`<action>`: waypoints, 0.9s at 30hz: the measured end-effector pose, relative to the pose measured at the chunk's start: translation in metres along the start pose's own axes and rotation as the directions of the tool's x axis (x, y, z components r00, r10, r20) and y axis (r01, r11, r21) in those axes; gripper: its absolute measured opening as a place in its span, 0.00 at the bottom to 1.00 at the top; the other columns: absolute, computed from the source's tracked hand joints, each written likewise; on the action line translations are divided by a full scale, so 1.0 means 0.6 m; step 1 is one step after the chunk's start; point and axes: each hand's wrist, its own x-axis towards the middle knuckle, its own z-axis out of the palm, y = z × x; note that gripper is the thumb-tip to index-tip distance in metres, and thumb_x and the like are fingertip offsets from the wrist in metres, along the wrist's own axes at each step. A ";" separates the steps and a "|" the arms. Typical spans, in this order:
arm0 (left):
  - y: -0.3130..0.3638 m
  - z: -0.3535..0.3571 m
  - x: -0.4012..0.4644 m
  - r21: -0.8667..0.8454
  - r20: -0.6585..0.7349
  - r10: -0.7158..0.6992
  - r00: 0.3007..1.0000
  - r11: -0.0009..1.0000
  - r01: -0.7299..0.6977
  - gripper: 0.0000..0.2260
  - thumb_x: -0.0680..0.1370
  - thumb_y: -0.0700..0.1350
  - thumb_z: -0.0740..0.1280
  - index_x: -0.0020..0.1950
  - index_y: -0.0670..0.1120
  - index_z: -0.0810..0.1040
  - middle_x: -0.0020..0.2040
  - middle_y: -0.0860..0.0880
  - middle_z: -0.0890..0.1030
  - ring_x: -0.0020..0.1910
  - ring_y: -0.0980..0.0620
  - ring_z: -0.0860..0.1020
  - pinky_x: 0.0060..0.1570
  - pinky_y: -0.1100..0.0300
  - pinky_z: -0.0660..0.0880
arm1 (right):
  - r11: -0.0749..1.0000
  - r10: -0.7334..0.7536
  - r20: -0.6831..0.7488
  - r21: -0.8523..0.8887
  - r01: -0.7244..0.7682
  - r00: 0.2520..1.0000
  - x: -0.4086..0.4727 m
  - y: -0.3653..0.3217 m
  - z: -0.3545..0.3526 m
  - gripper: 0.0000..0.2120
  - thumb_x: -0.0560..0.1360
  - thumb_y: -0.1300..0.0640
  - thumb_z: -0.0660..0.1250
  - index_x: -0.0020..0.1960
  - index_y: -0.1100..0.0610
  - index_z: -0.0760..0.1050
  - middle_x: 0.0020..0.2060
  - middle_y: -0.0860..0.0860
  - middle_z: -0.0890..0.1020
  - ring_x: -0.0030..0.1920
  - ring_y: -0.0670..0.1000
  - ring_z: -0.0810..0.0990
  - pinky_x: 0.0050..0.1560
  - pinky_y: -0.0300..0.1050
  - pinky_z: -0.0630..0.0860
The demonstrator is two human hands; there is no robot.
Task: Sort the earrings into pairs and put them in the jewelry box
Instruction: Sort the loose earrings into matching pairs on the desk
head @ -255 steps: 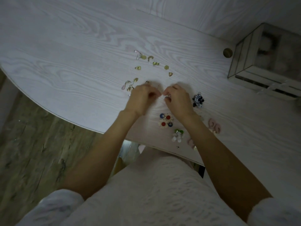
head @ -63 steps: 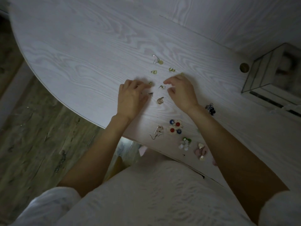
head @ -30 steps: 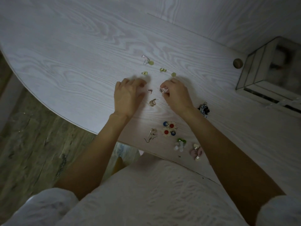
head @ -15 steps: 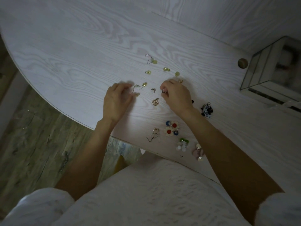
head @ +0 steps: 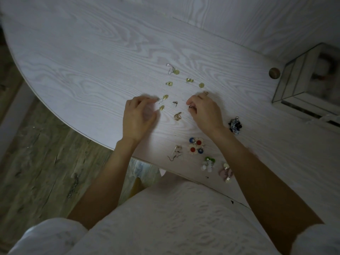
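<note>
Home setting: whitewashed wooden table [head: 92,61], plank floor [head: 36,172].

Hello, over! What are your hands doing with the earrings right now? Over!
Left hand open, blurred, beside gold earrings. Right hand pinching a small earring. Jewelry box far right, nothing blocking.

The left hand [head: 139,116] is blurred, so how its fingers lie cannot be told. The right hand [head: 204,111] curls over something small, mostly hidden. The right forearm covers part of the pink earrings [head: 226,173]. The glass jewelry box [head: 301,78] is cut off by the right edge, its contents blurred.
</note>
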 end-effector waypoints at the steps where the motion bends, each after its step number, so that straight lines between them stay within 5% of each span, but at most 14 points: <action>1: 0.006 0.001 0.004 0.035 -0.011 0.036 0.999 0.999 -0.035 0.13 0.72 0.47 0.70 0.56 0.47 0.78 0.54 0.47 0.78 0.54 0.49 0.72 0.55 0.69 0.62 | 1.000 -0.002 -0.013 0.000 0.002 1.000 -0.002 0.000 -0.002 0.07 0.75 0.64 0.65 0.52 0.60 0.77 0.50 0.56 0.80 0.49 0.53 0.78 0.45 0.48 0.77; 7: 0.078 0.040 0.035 0.165 0.122 0.237 0.964 0.953 -0.255 0.14 0.73 0.54 0.65 0.52 0.47 0.80 0.46 0.49 0.82 0.47 0.45 0.75 0.46 0.54 0.70 | 0.989 0.137 -0.162 0.070 -0.127 0.977 0.009 0.038 -0.054 0.09 0.74 0.65 0.65 0.52 0.57 0.78 0.50 0.54 0.80 0.50 0.52 0.78 0.50 0.48 0.77; 19: 0.128 0.093 0.074 0.288 0.209 0.130 0.969 0.939 -0.188 0.04 0.70 0.46 0.71 0.42 0.48 0.82 0.36 0.46 0.81 0.40 0.42 0.75 0.42 0.54 0.67 | 0.984 0.164 0.034 0.064 -0.166 0.986 0.065 0.060 -0.061 0.09 0.70 0.62 0.71 0.50 0.58 0.76 0.47 0.55 0.78 0.44 0.52 0.77 0.47 0.49 0.76; 27: 0.115 0.086 0.075 0.323 0.159 0.146 0.976 0.927 -0.192 0.04 0.71 0.44 0.69 0.43 0.49 0.83 0.37 0.47 0.82 0.40 0.42 0.76 0.41 0.52 0.68 | 1.000 -0.012 -0.013 0.004 0.012 1.000 0.056 0.044 -0.056 0.14 0.72 0.70 0.62 0.54 0.58 0.77 0.52 0.56 0.77 0.54 0.54 0.74 0.50 0.46 0.73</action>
